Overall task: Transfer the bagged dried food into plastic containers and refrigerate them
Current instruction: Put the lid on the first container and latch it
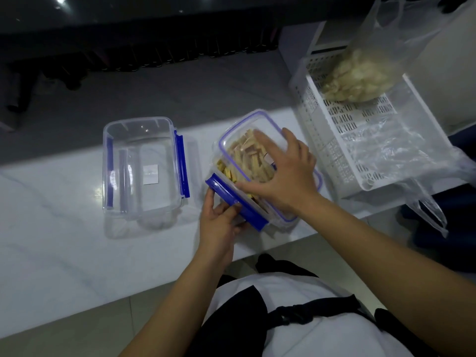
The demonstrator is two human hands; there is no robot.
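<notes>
A clear plastic container filled with tan dried food strips sits near the middle of the white counter, its blue-rimmed lid lying on top. My right hand presses flat on that lid with spread fingers. My left hand grips the blue side latch at the container's near-left edge. A second clear container with blue latches stands to the left, with only a small white label showing inside. A clear bag of pale dried food rests at the far end of the white perforated basket.
The white counter ends close to my body, with tiled floor below. Crumpled clear plastic bags lie in the basket and hang over its right side. A dark surface runs along the far side.
</notes>
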